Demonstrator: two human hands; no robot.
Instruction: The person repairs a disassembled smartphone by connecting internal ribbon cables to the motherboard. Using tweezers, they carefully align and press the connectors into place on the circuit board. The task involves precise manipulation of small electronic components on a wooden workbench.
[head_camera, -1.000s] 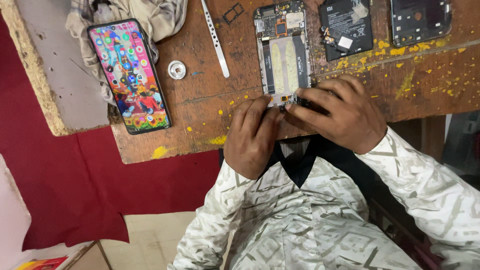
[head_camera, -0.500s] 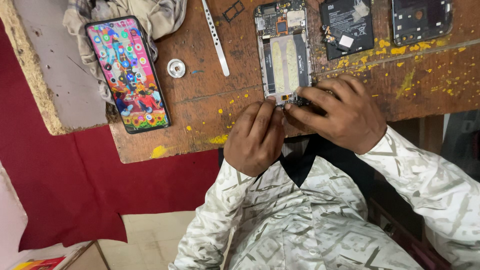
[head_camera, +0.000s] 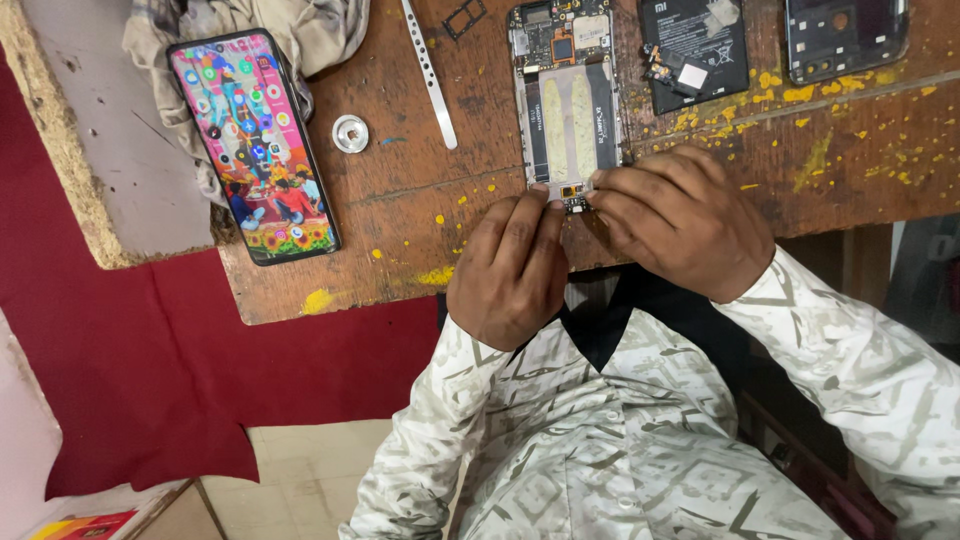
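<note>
Both hands meet at the near end of an opened phone body (head_camera: 567, 105) lying back-off on a scuffed wooden table (head_camera: 420, 230) speckled with yellow paint. Left hand (head_camera: 512, 270) pinches its fingertips at the small connector area on the phone's lower edge; right hand (head_camera: 680, 225) curls in from the other side, fingertips pressed to the same spot. Whether either holds a tiny part or tool I cannot tell, since the fingers hide it.

Step in hand, as it looks: fine work on the bottom board of the stripped phone. A next move would need a steady, light touch, as the parts there are very small.

Nearby lie a dark battery (head_camera: 693, 50), a second back cover (head_camera: 845, 35) at the far right, a thin metal strip (head_camera: 430, 75), a small round silver cap (head_camera: 350, 133), and a lit smartphone (head_camera: 255, 145) resting on a cloth (head_camera: 290, 25) to the left.
</note>
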